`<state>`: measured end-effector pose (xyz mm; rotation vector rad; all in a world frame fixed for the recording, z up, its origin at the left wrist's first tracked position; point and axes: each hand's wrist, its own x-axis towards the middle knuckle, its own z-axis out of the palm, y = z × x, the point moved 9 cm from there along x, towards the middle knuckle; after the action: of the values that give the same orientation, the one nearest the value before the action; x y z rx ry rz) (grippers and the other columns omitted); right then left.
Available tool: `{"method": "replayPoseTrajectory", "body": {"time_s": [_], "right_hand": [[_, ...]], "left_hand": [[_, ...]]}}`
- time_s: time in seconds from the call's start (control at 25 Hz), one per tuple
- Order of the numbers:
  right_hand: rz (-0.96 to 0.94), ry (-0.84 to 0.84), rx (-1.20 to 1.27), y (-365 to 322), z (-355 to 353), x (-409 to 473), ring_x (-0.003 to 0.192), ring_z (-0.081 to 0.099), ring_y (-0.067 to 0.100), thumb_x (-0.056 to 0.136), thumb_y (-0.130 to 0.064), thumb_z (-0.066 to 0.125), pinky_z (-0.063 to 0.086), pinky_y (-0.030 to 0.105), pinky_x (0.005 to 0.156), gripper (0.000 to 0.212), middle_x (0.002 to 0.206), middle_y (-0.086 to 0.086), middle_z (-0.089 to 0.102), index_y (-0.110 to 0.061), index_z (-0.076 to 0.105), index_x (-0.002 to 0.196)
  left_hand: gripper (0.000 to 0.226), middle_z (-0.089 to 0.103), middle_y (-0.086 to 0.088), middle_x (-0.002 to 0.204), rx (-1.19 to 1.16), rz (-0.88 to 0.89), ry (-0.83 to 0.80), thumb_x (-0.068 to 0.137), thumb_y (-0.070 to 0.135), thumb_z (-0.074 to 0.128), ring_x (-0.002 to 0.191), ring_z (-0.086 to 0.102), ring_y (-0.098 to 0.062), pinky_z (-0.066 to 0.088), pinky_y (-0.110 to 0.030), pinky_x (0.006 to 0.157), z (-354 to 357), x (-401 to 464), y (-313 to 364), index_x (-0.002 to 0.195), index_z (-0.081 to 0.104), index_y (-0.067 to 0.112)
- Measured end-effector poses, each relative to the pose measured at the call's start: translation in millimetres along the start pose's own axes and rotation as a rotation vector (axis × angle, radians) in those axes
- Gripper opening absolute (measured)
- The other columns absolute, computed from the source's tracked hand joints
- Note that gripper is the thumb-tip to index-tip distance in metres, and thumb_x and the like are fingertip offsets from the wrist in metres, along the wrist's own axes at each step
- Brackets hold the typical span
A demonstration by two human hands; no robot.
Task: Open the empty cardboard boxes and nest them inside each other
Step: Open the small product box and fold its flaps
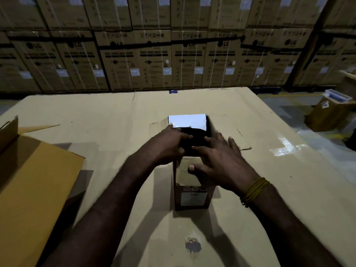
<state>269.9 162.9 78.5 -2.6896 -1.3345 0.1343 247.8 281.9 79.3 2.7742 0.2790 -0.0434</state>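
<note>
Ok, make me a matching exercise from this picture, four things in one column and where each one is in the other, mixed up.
Things:
1. small box
2. large open box
3. thread bracelet
4. washing machine cartons

Places:
A. stacked along the back
B. at the left edge of the cardboard sheet
C. under both hands, centre
D. on the right wrist

Pairs: 1-C, 2-B, 3-D, 4-A

Warehouse. Stacked washing-machine cartons (154, 60) wall off the whole far side, strapped and labelled; glossy concrete floor (300, 132); work surface is a cardboard-covered table (96, 112).
</note>
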Motion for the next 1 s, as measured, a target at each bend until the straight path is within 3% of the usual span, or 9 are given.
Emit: {"method": "replayPoseTrajectory", "body": {"time_s": [0.2, 0.28, 0.36, 0.52, 0.64, 0.76, 0.92, 1.0], "right_hand": [[0.058, 0.052, 0.056, 7.9, 8.0, 2.8, 0.149, -0.022, 0.028, 0.092, -0.061, 0.049, -0.007, 0.052, 0.12, 0.066, 0.165, 0.006, -0.009, -0.043, 0.024, 0.151], [0.082, 0.074, 0.095, 9.7, 8.6, 4.2, 0.147, -0.025, 0.029, 0.091, -0.06, 0.053, -0.009, 0.054, 0.119, 0.068, 0.164, 0.005, -0.013, -0.044, 0.024, 0.15], [0.097, 0.091, 0.163, 12.2, 7.8, 5.6, 0.148, -0.022, 0.03, 0.089, -0.059, 0.057, -0.005, 0.056, 0.119, 0.068, 0.164, 0.003, -0.011, -0.046, 0.027, 0.149], [0.068, 0.113, 0.297, 16.9, 8.5, 8.2, 0.15, 0.001, 0.027, 0.082, -0.058, 0.067, 0.02, 0.054, 0.119, 0.067, 0.164, 0.003, 0.002, -0.046, 0.041, 0.142], [0.053, 0.111, 0.279, 20.8, 12.1, 10.0, 0.149, 0.004, 0.026, 0.082, -0.059, 0.066, 0.023, 0.054, 0.117, 0.052, 0.164, 0.0, 0.007, -0.043, 0.057, 0.13], [0.038, 0.113, 0.278, 24.1, 12.1, 11.9, 0.149, 0.002, 0.026, 0.083, -0.058, 0.065, 0.022, 0.055, 0.117, 0.041, 0.164, -0.003, 0.01, -0.038, 0.066, 0.118], [0.014, 0.098, 0.277, 32.5, 5.0, 12.1, 0.15, -0.001, 0.022, 0.082, -0.056, 0.068, 0.016, 0.054, 0.119, 0.036, 0.164, -0.006, 0.008, -0.043, 0.065, 0.116], [0.018, 0.123, 0.271, 37.4, 2.2, 9.9, 0.15, -0.003, 0.021, 0.081, -0.055, 0.069, 0.011, 0.053, 0.119, 0.04, 0.163, -0.006, 0.008, -0.046, 0.062, 0.12]], "left_hand": [[0.08, -0.002, -0.008, 0.165, 0.072, -0.092, 0.036, 0.091, 0.025, 0.062, 0.149, -0.012, -0.037, 0.018, -0.053, 0.119, 3.5, 12.9, -9.4, 0.155, 0.016, 0.04], [0.086, -0.017, -0.007, 0.164, 0.075, -0.1, 0.056, 0.09, 0.028, 0.064, 0.149, -0.016, -0.039, 0.016, -0.055, 0.12, 3.5, 19.6, -10.2, 0.155, 0.01, 0.043], [0.09, -0.023, -0.006, 0.163, 0.082, -0.098, 0.071, 0.089, 0.033, 0.066, 0.149, -0.016, -0.039, 0.015, -0.058, 0.12, 3.9, 30.0, -11.9, 0.154, 0.005, 0.044], [0.1, -0.03, -0.003, 0.16, 0.084, -0.135, 0.058, 0.086, 0.039, 0.072, 0.149, -0.017, -0.038, 0.014, -0.065, 0.116, 5.5, 51.2, -19.8, 0.153, -0.002, 0.047], [0.101, -0.024, 0.0, 0.162, 0.094, -0.182, 0.049, 0.085, 0.04, 0.073, 0.15, -0.011, -0.038, 0.02, -0.068, 0.113, 3.9, 64.2, -26.0, 0.153, -0.001, 0.048], [0.095, -0.006, 0.0, 0.165, 0.106, -0.207, 0.035, 0.086, 0.042, 0.071, 0.15, -0.006, -0.036, 0.024, -0.069, 0.111, 4.7, 72.4, -29.6, 0.154, 0.005, 0.045], [0.084, 0.03, -0.009, 0.151, 0.027, -0.201, 0.131, 0.084, 0.046, 0.071, 0.142, 0.021, -0.036, 0.035, -0.063, 0.106, -2.7, 74.5, -38.8, 0.152, 0.021, 0.044], [0.079, 0.039, -0.011, 0.142, -0.017, -0.194, 0.167, 0.084, 0.049, 0.07, 0.134, 0.033, -0.035, 0.04, -0.057, 0.104, -7.3, 70.2, -43.3, 0.15, 0.028, 0.042]]}}
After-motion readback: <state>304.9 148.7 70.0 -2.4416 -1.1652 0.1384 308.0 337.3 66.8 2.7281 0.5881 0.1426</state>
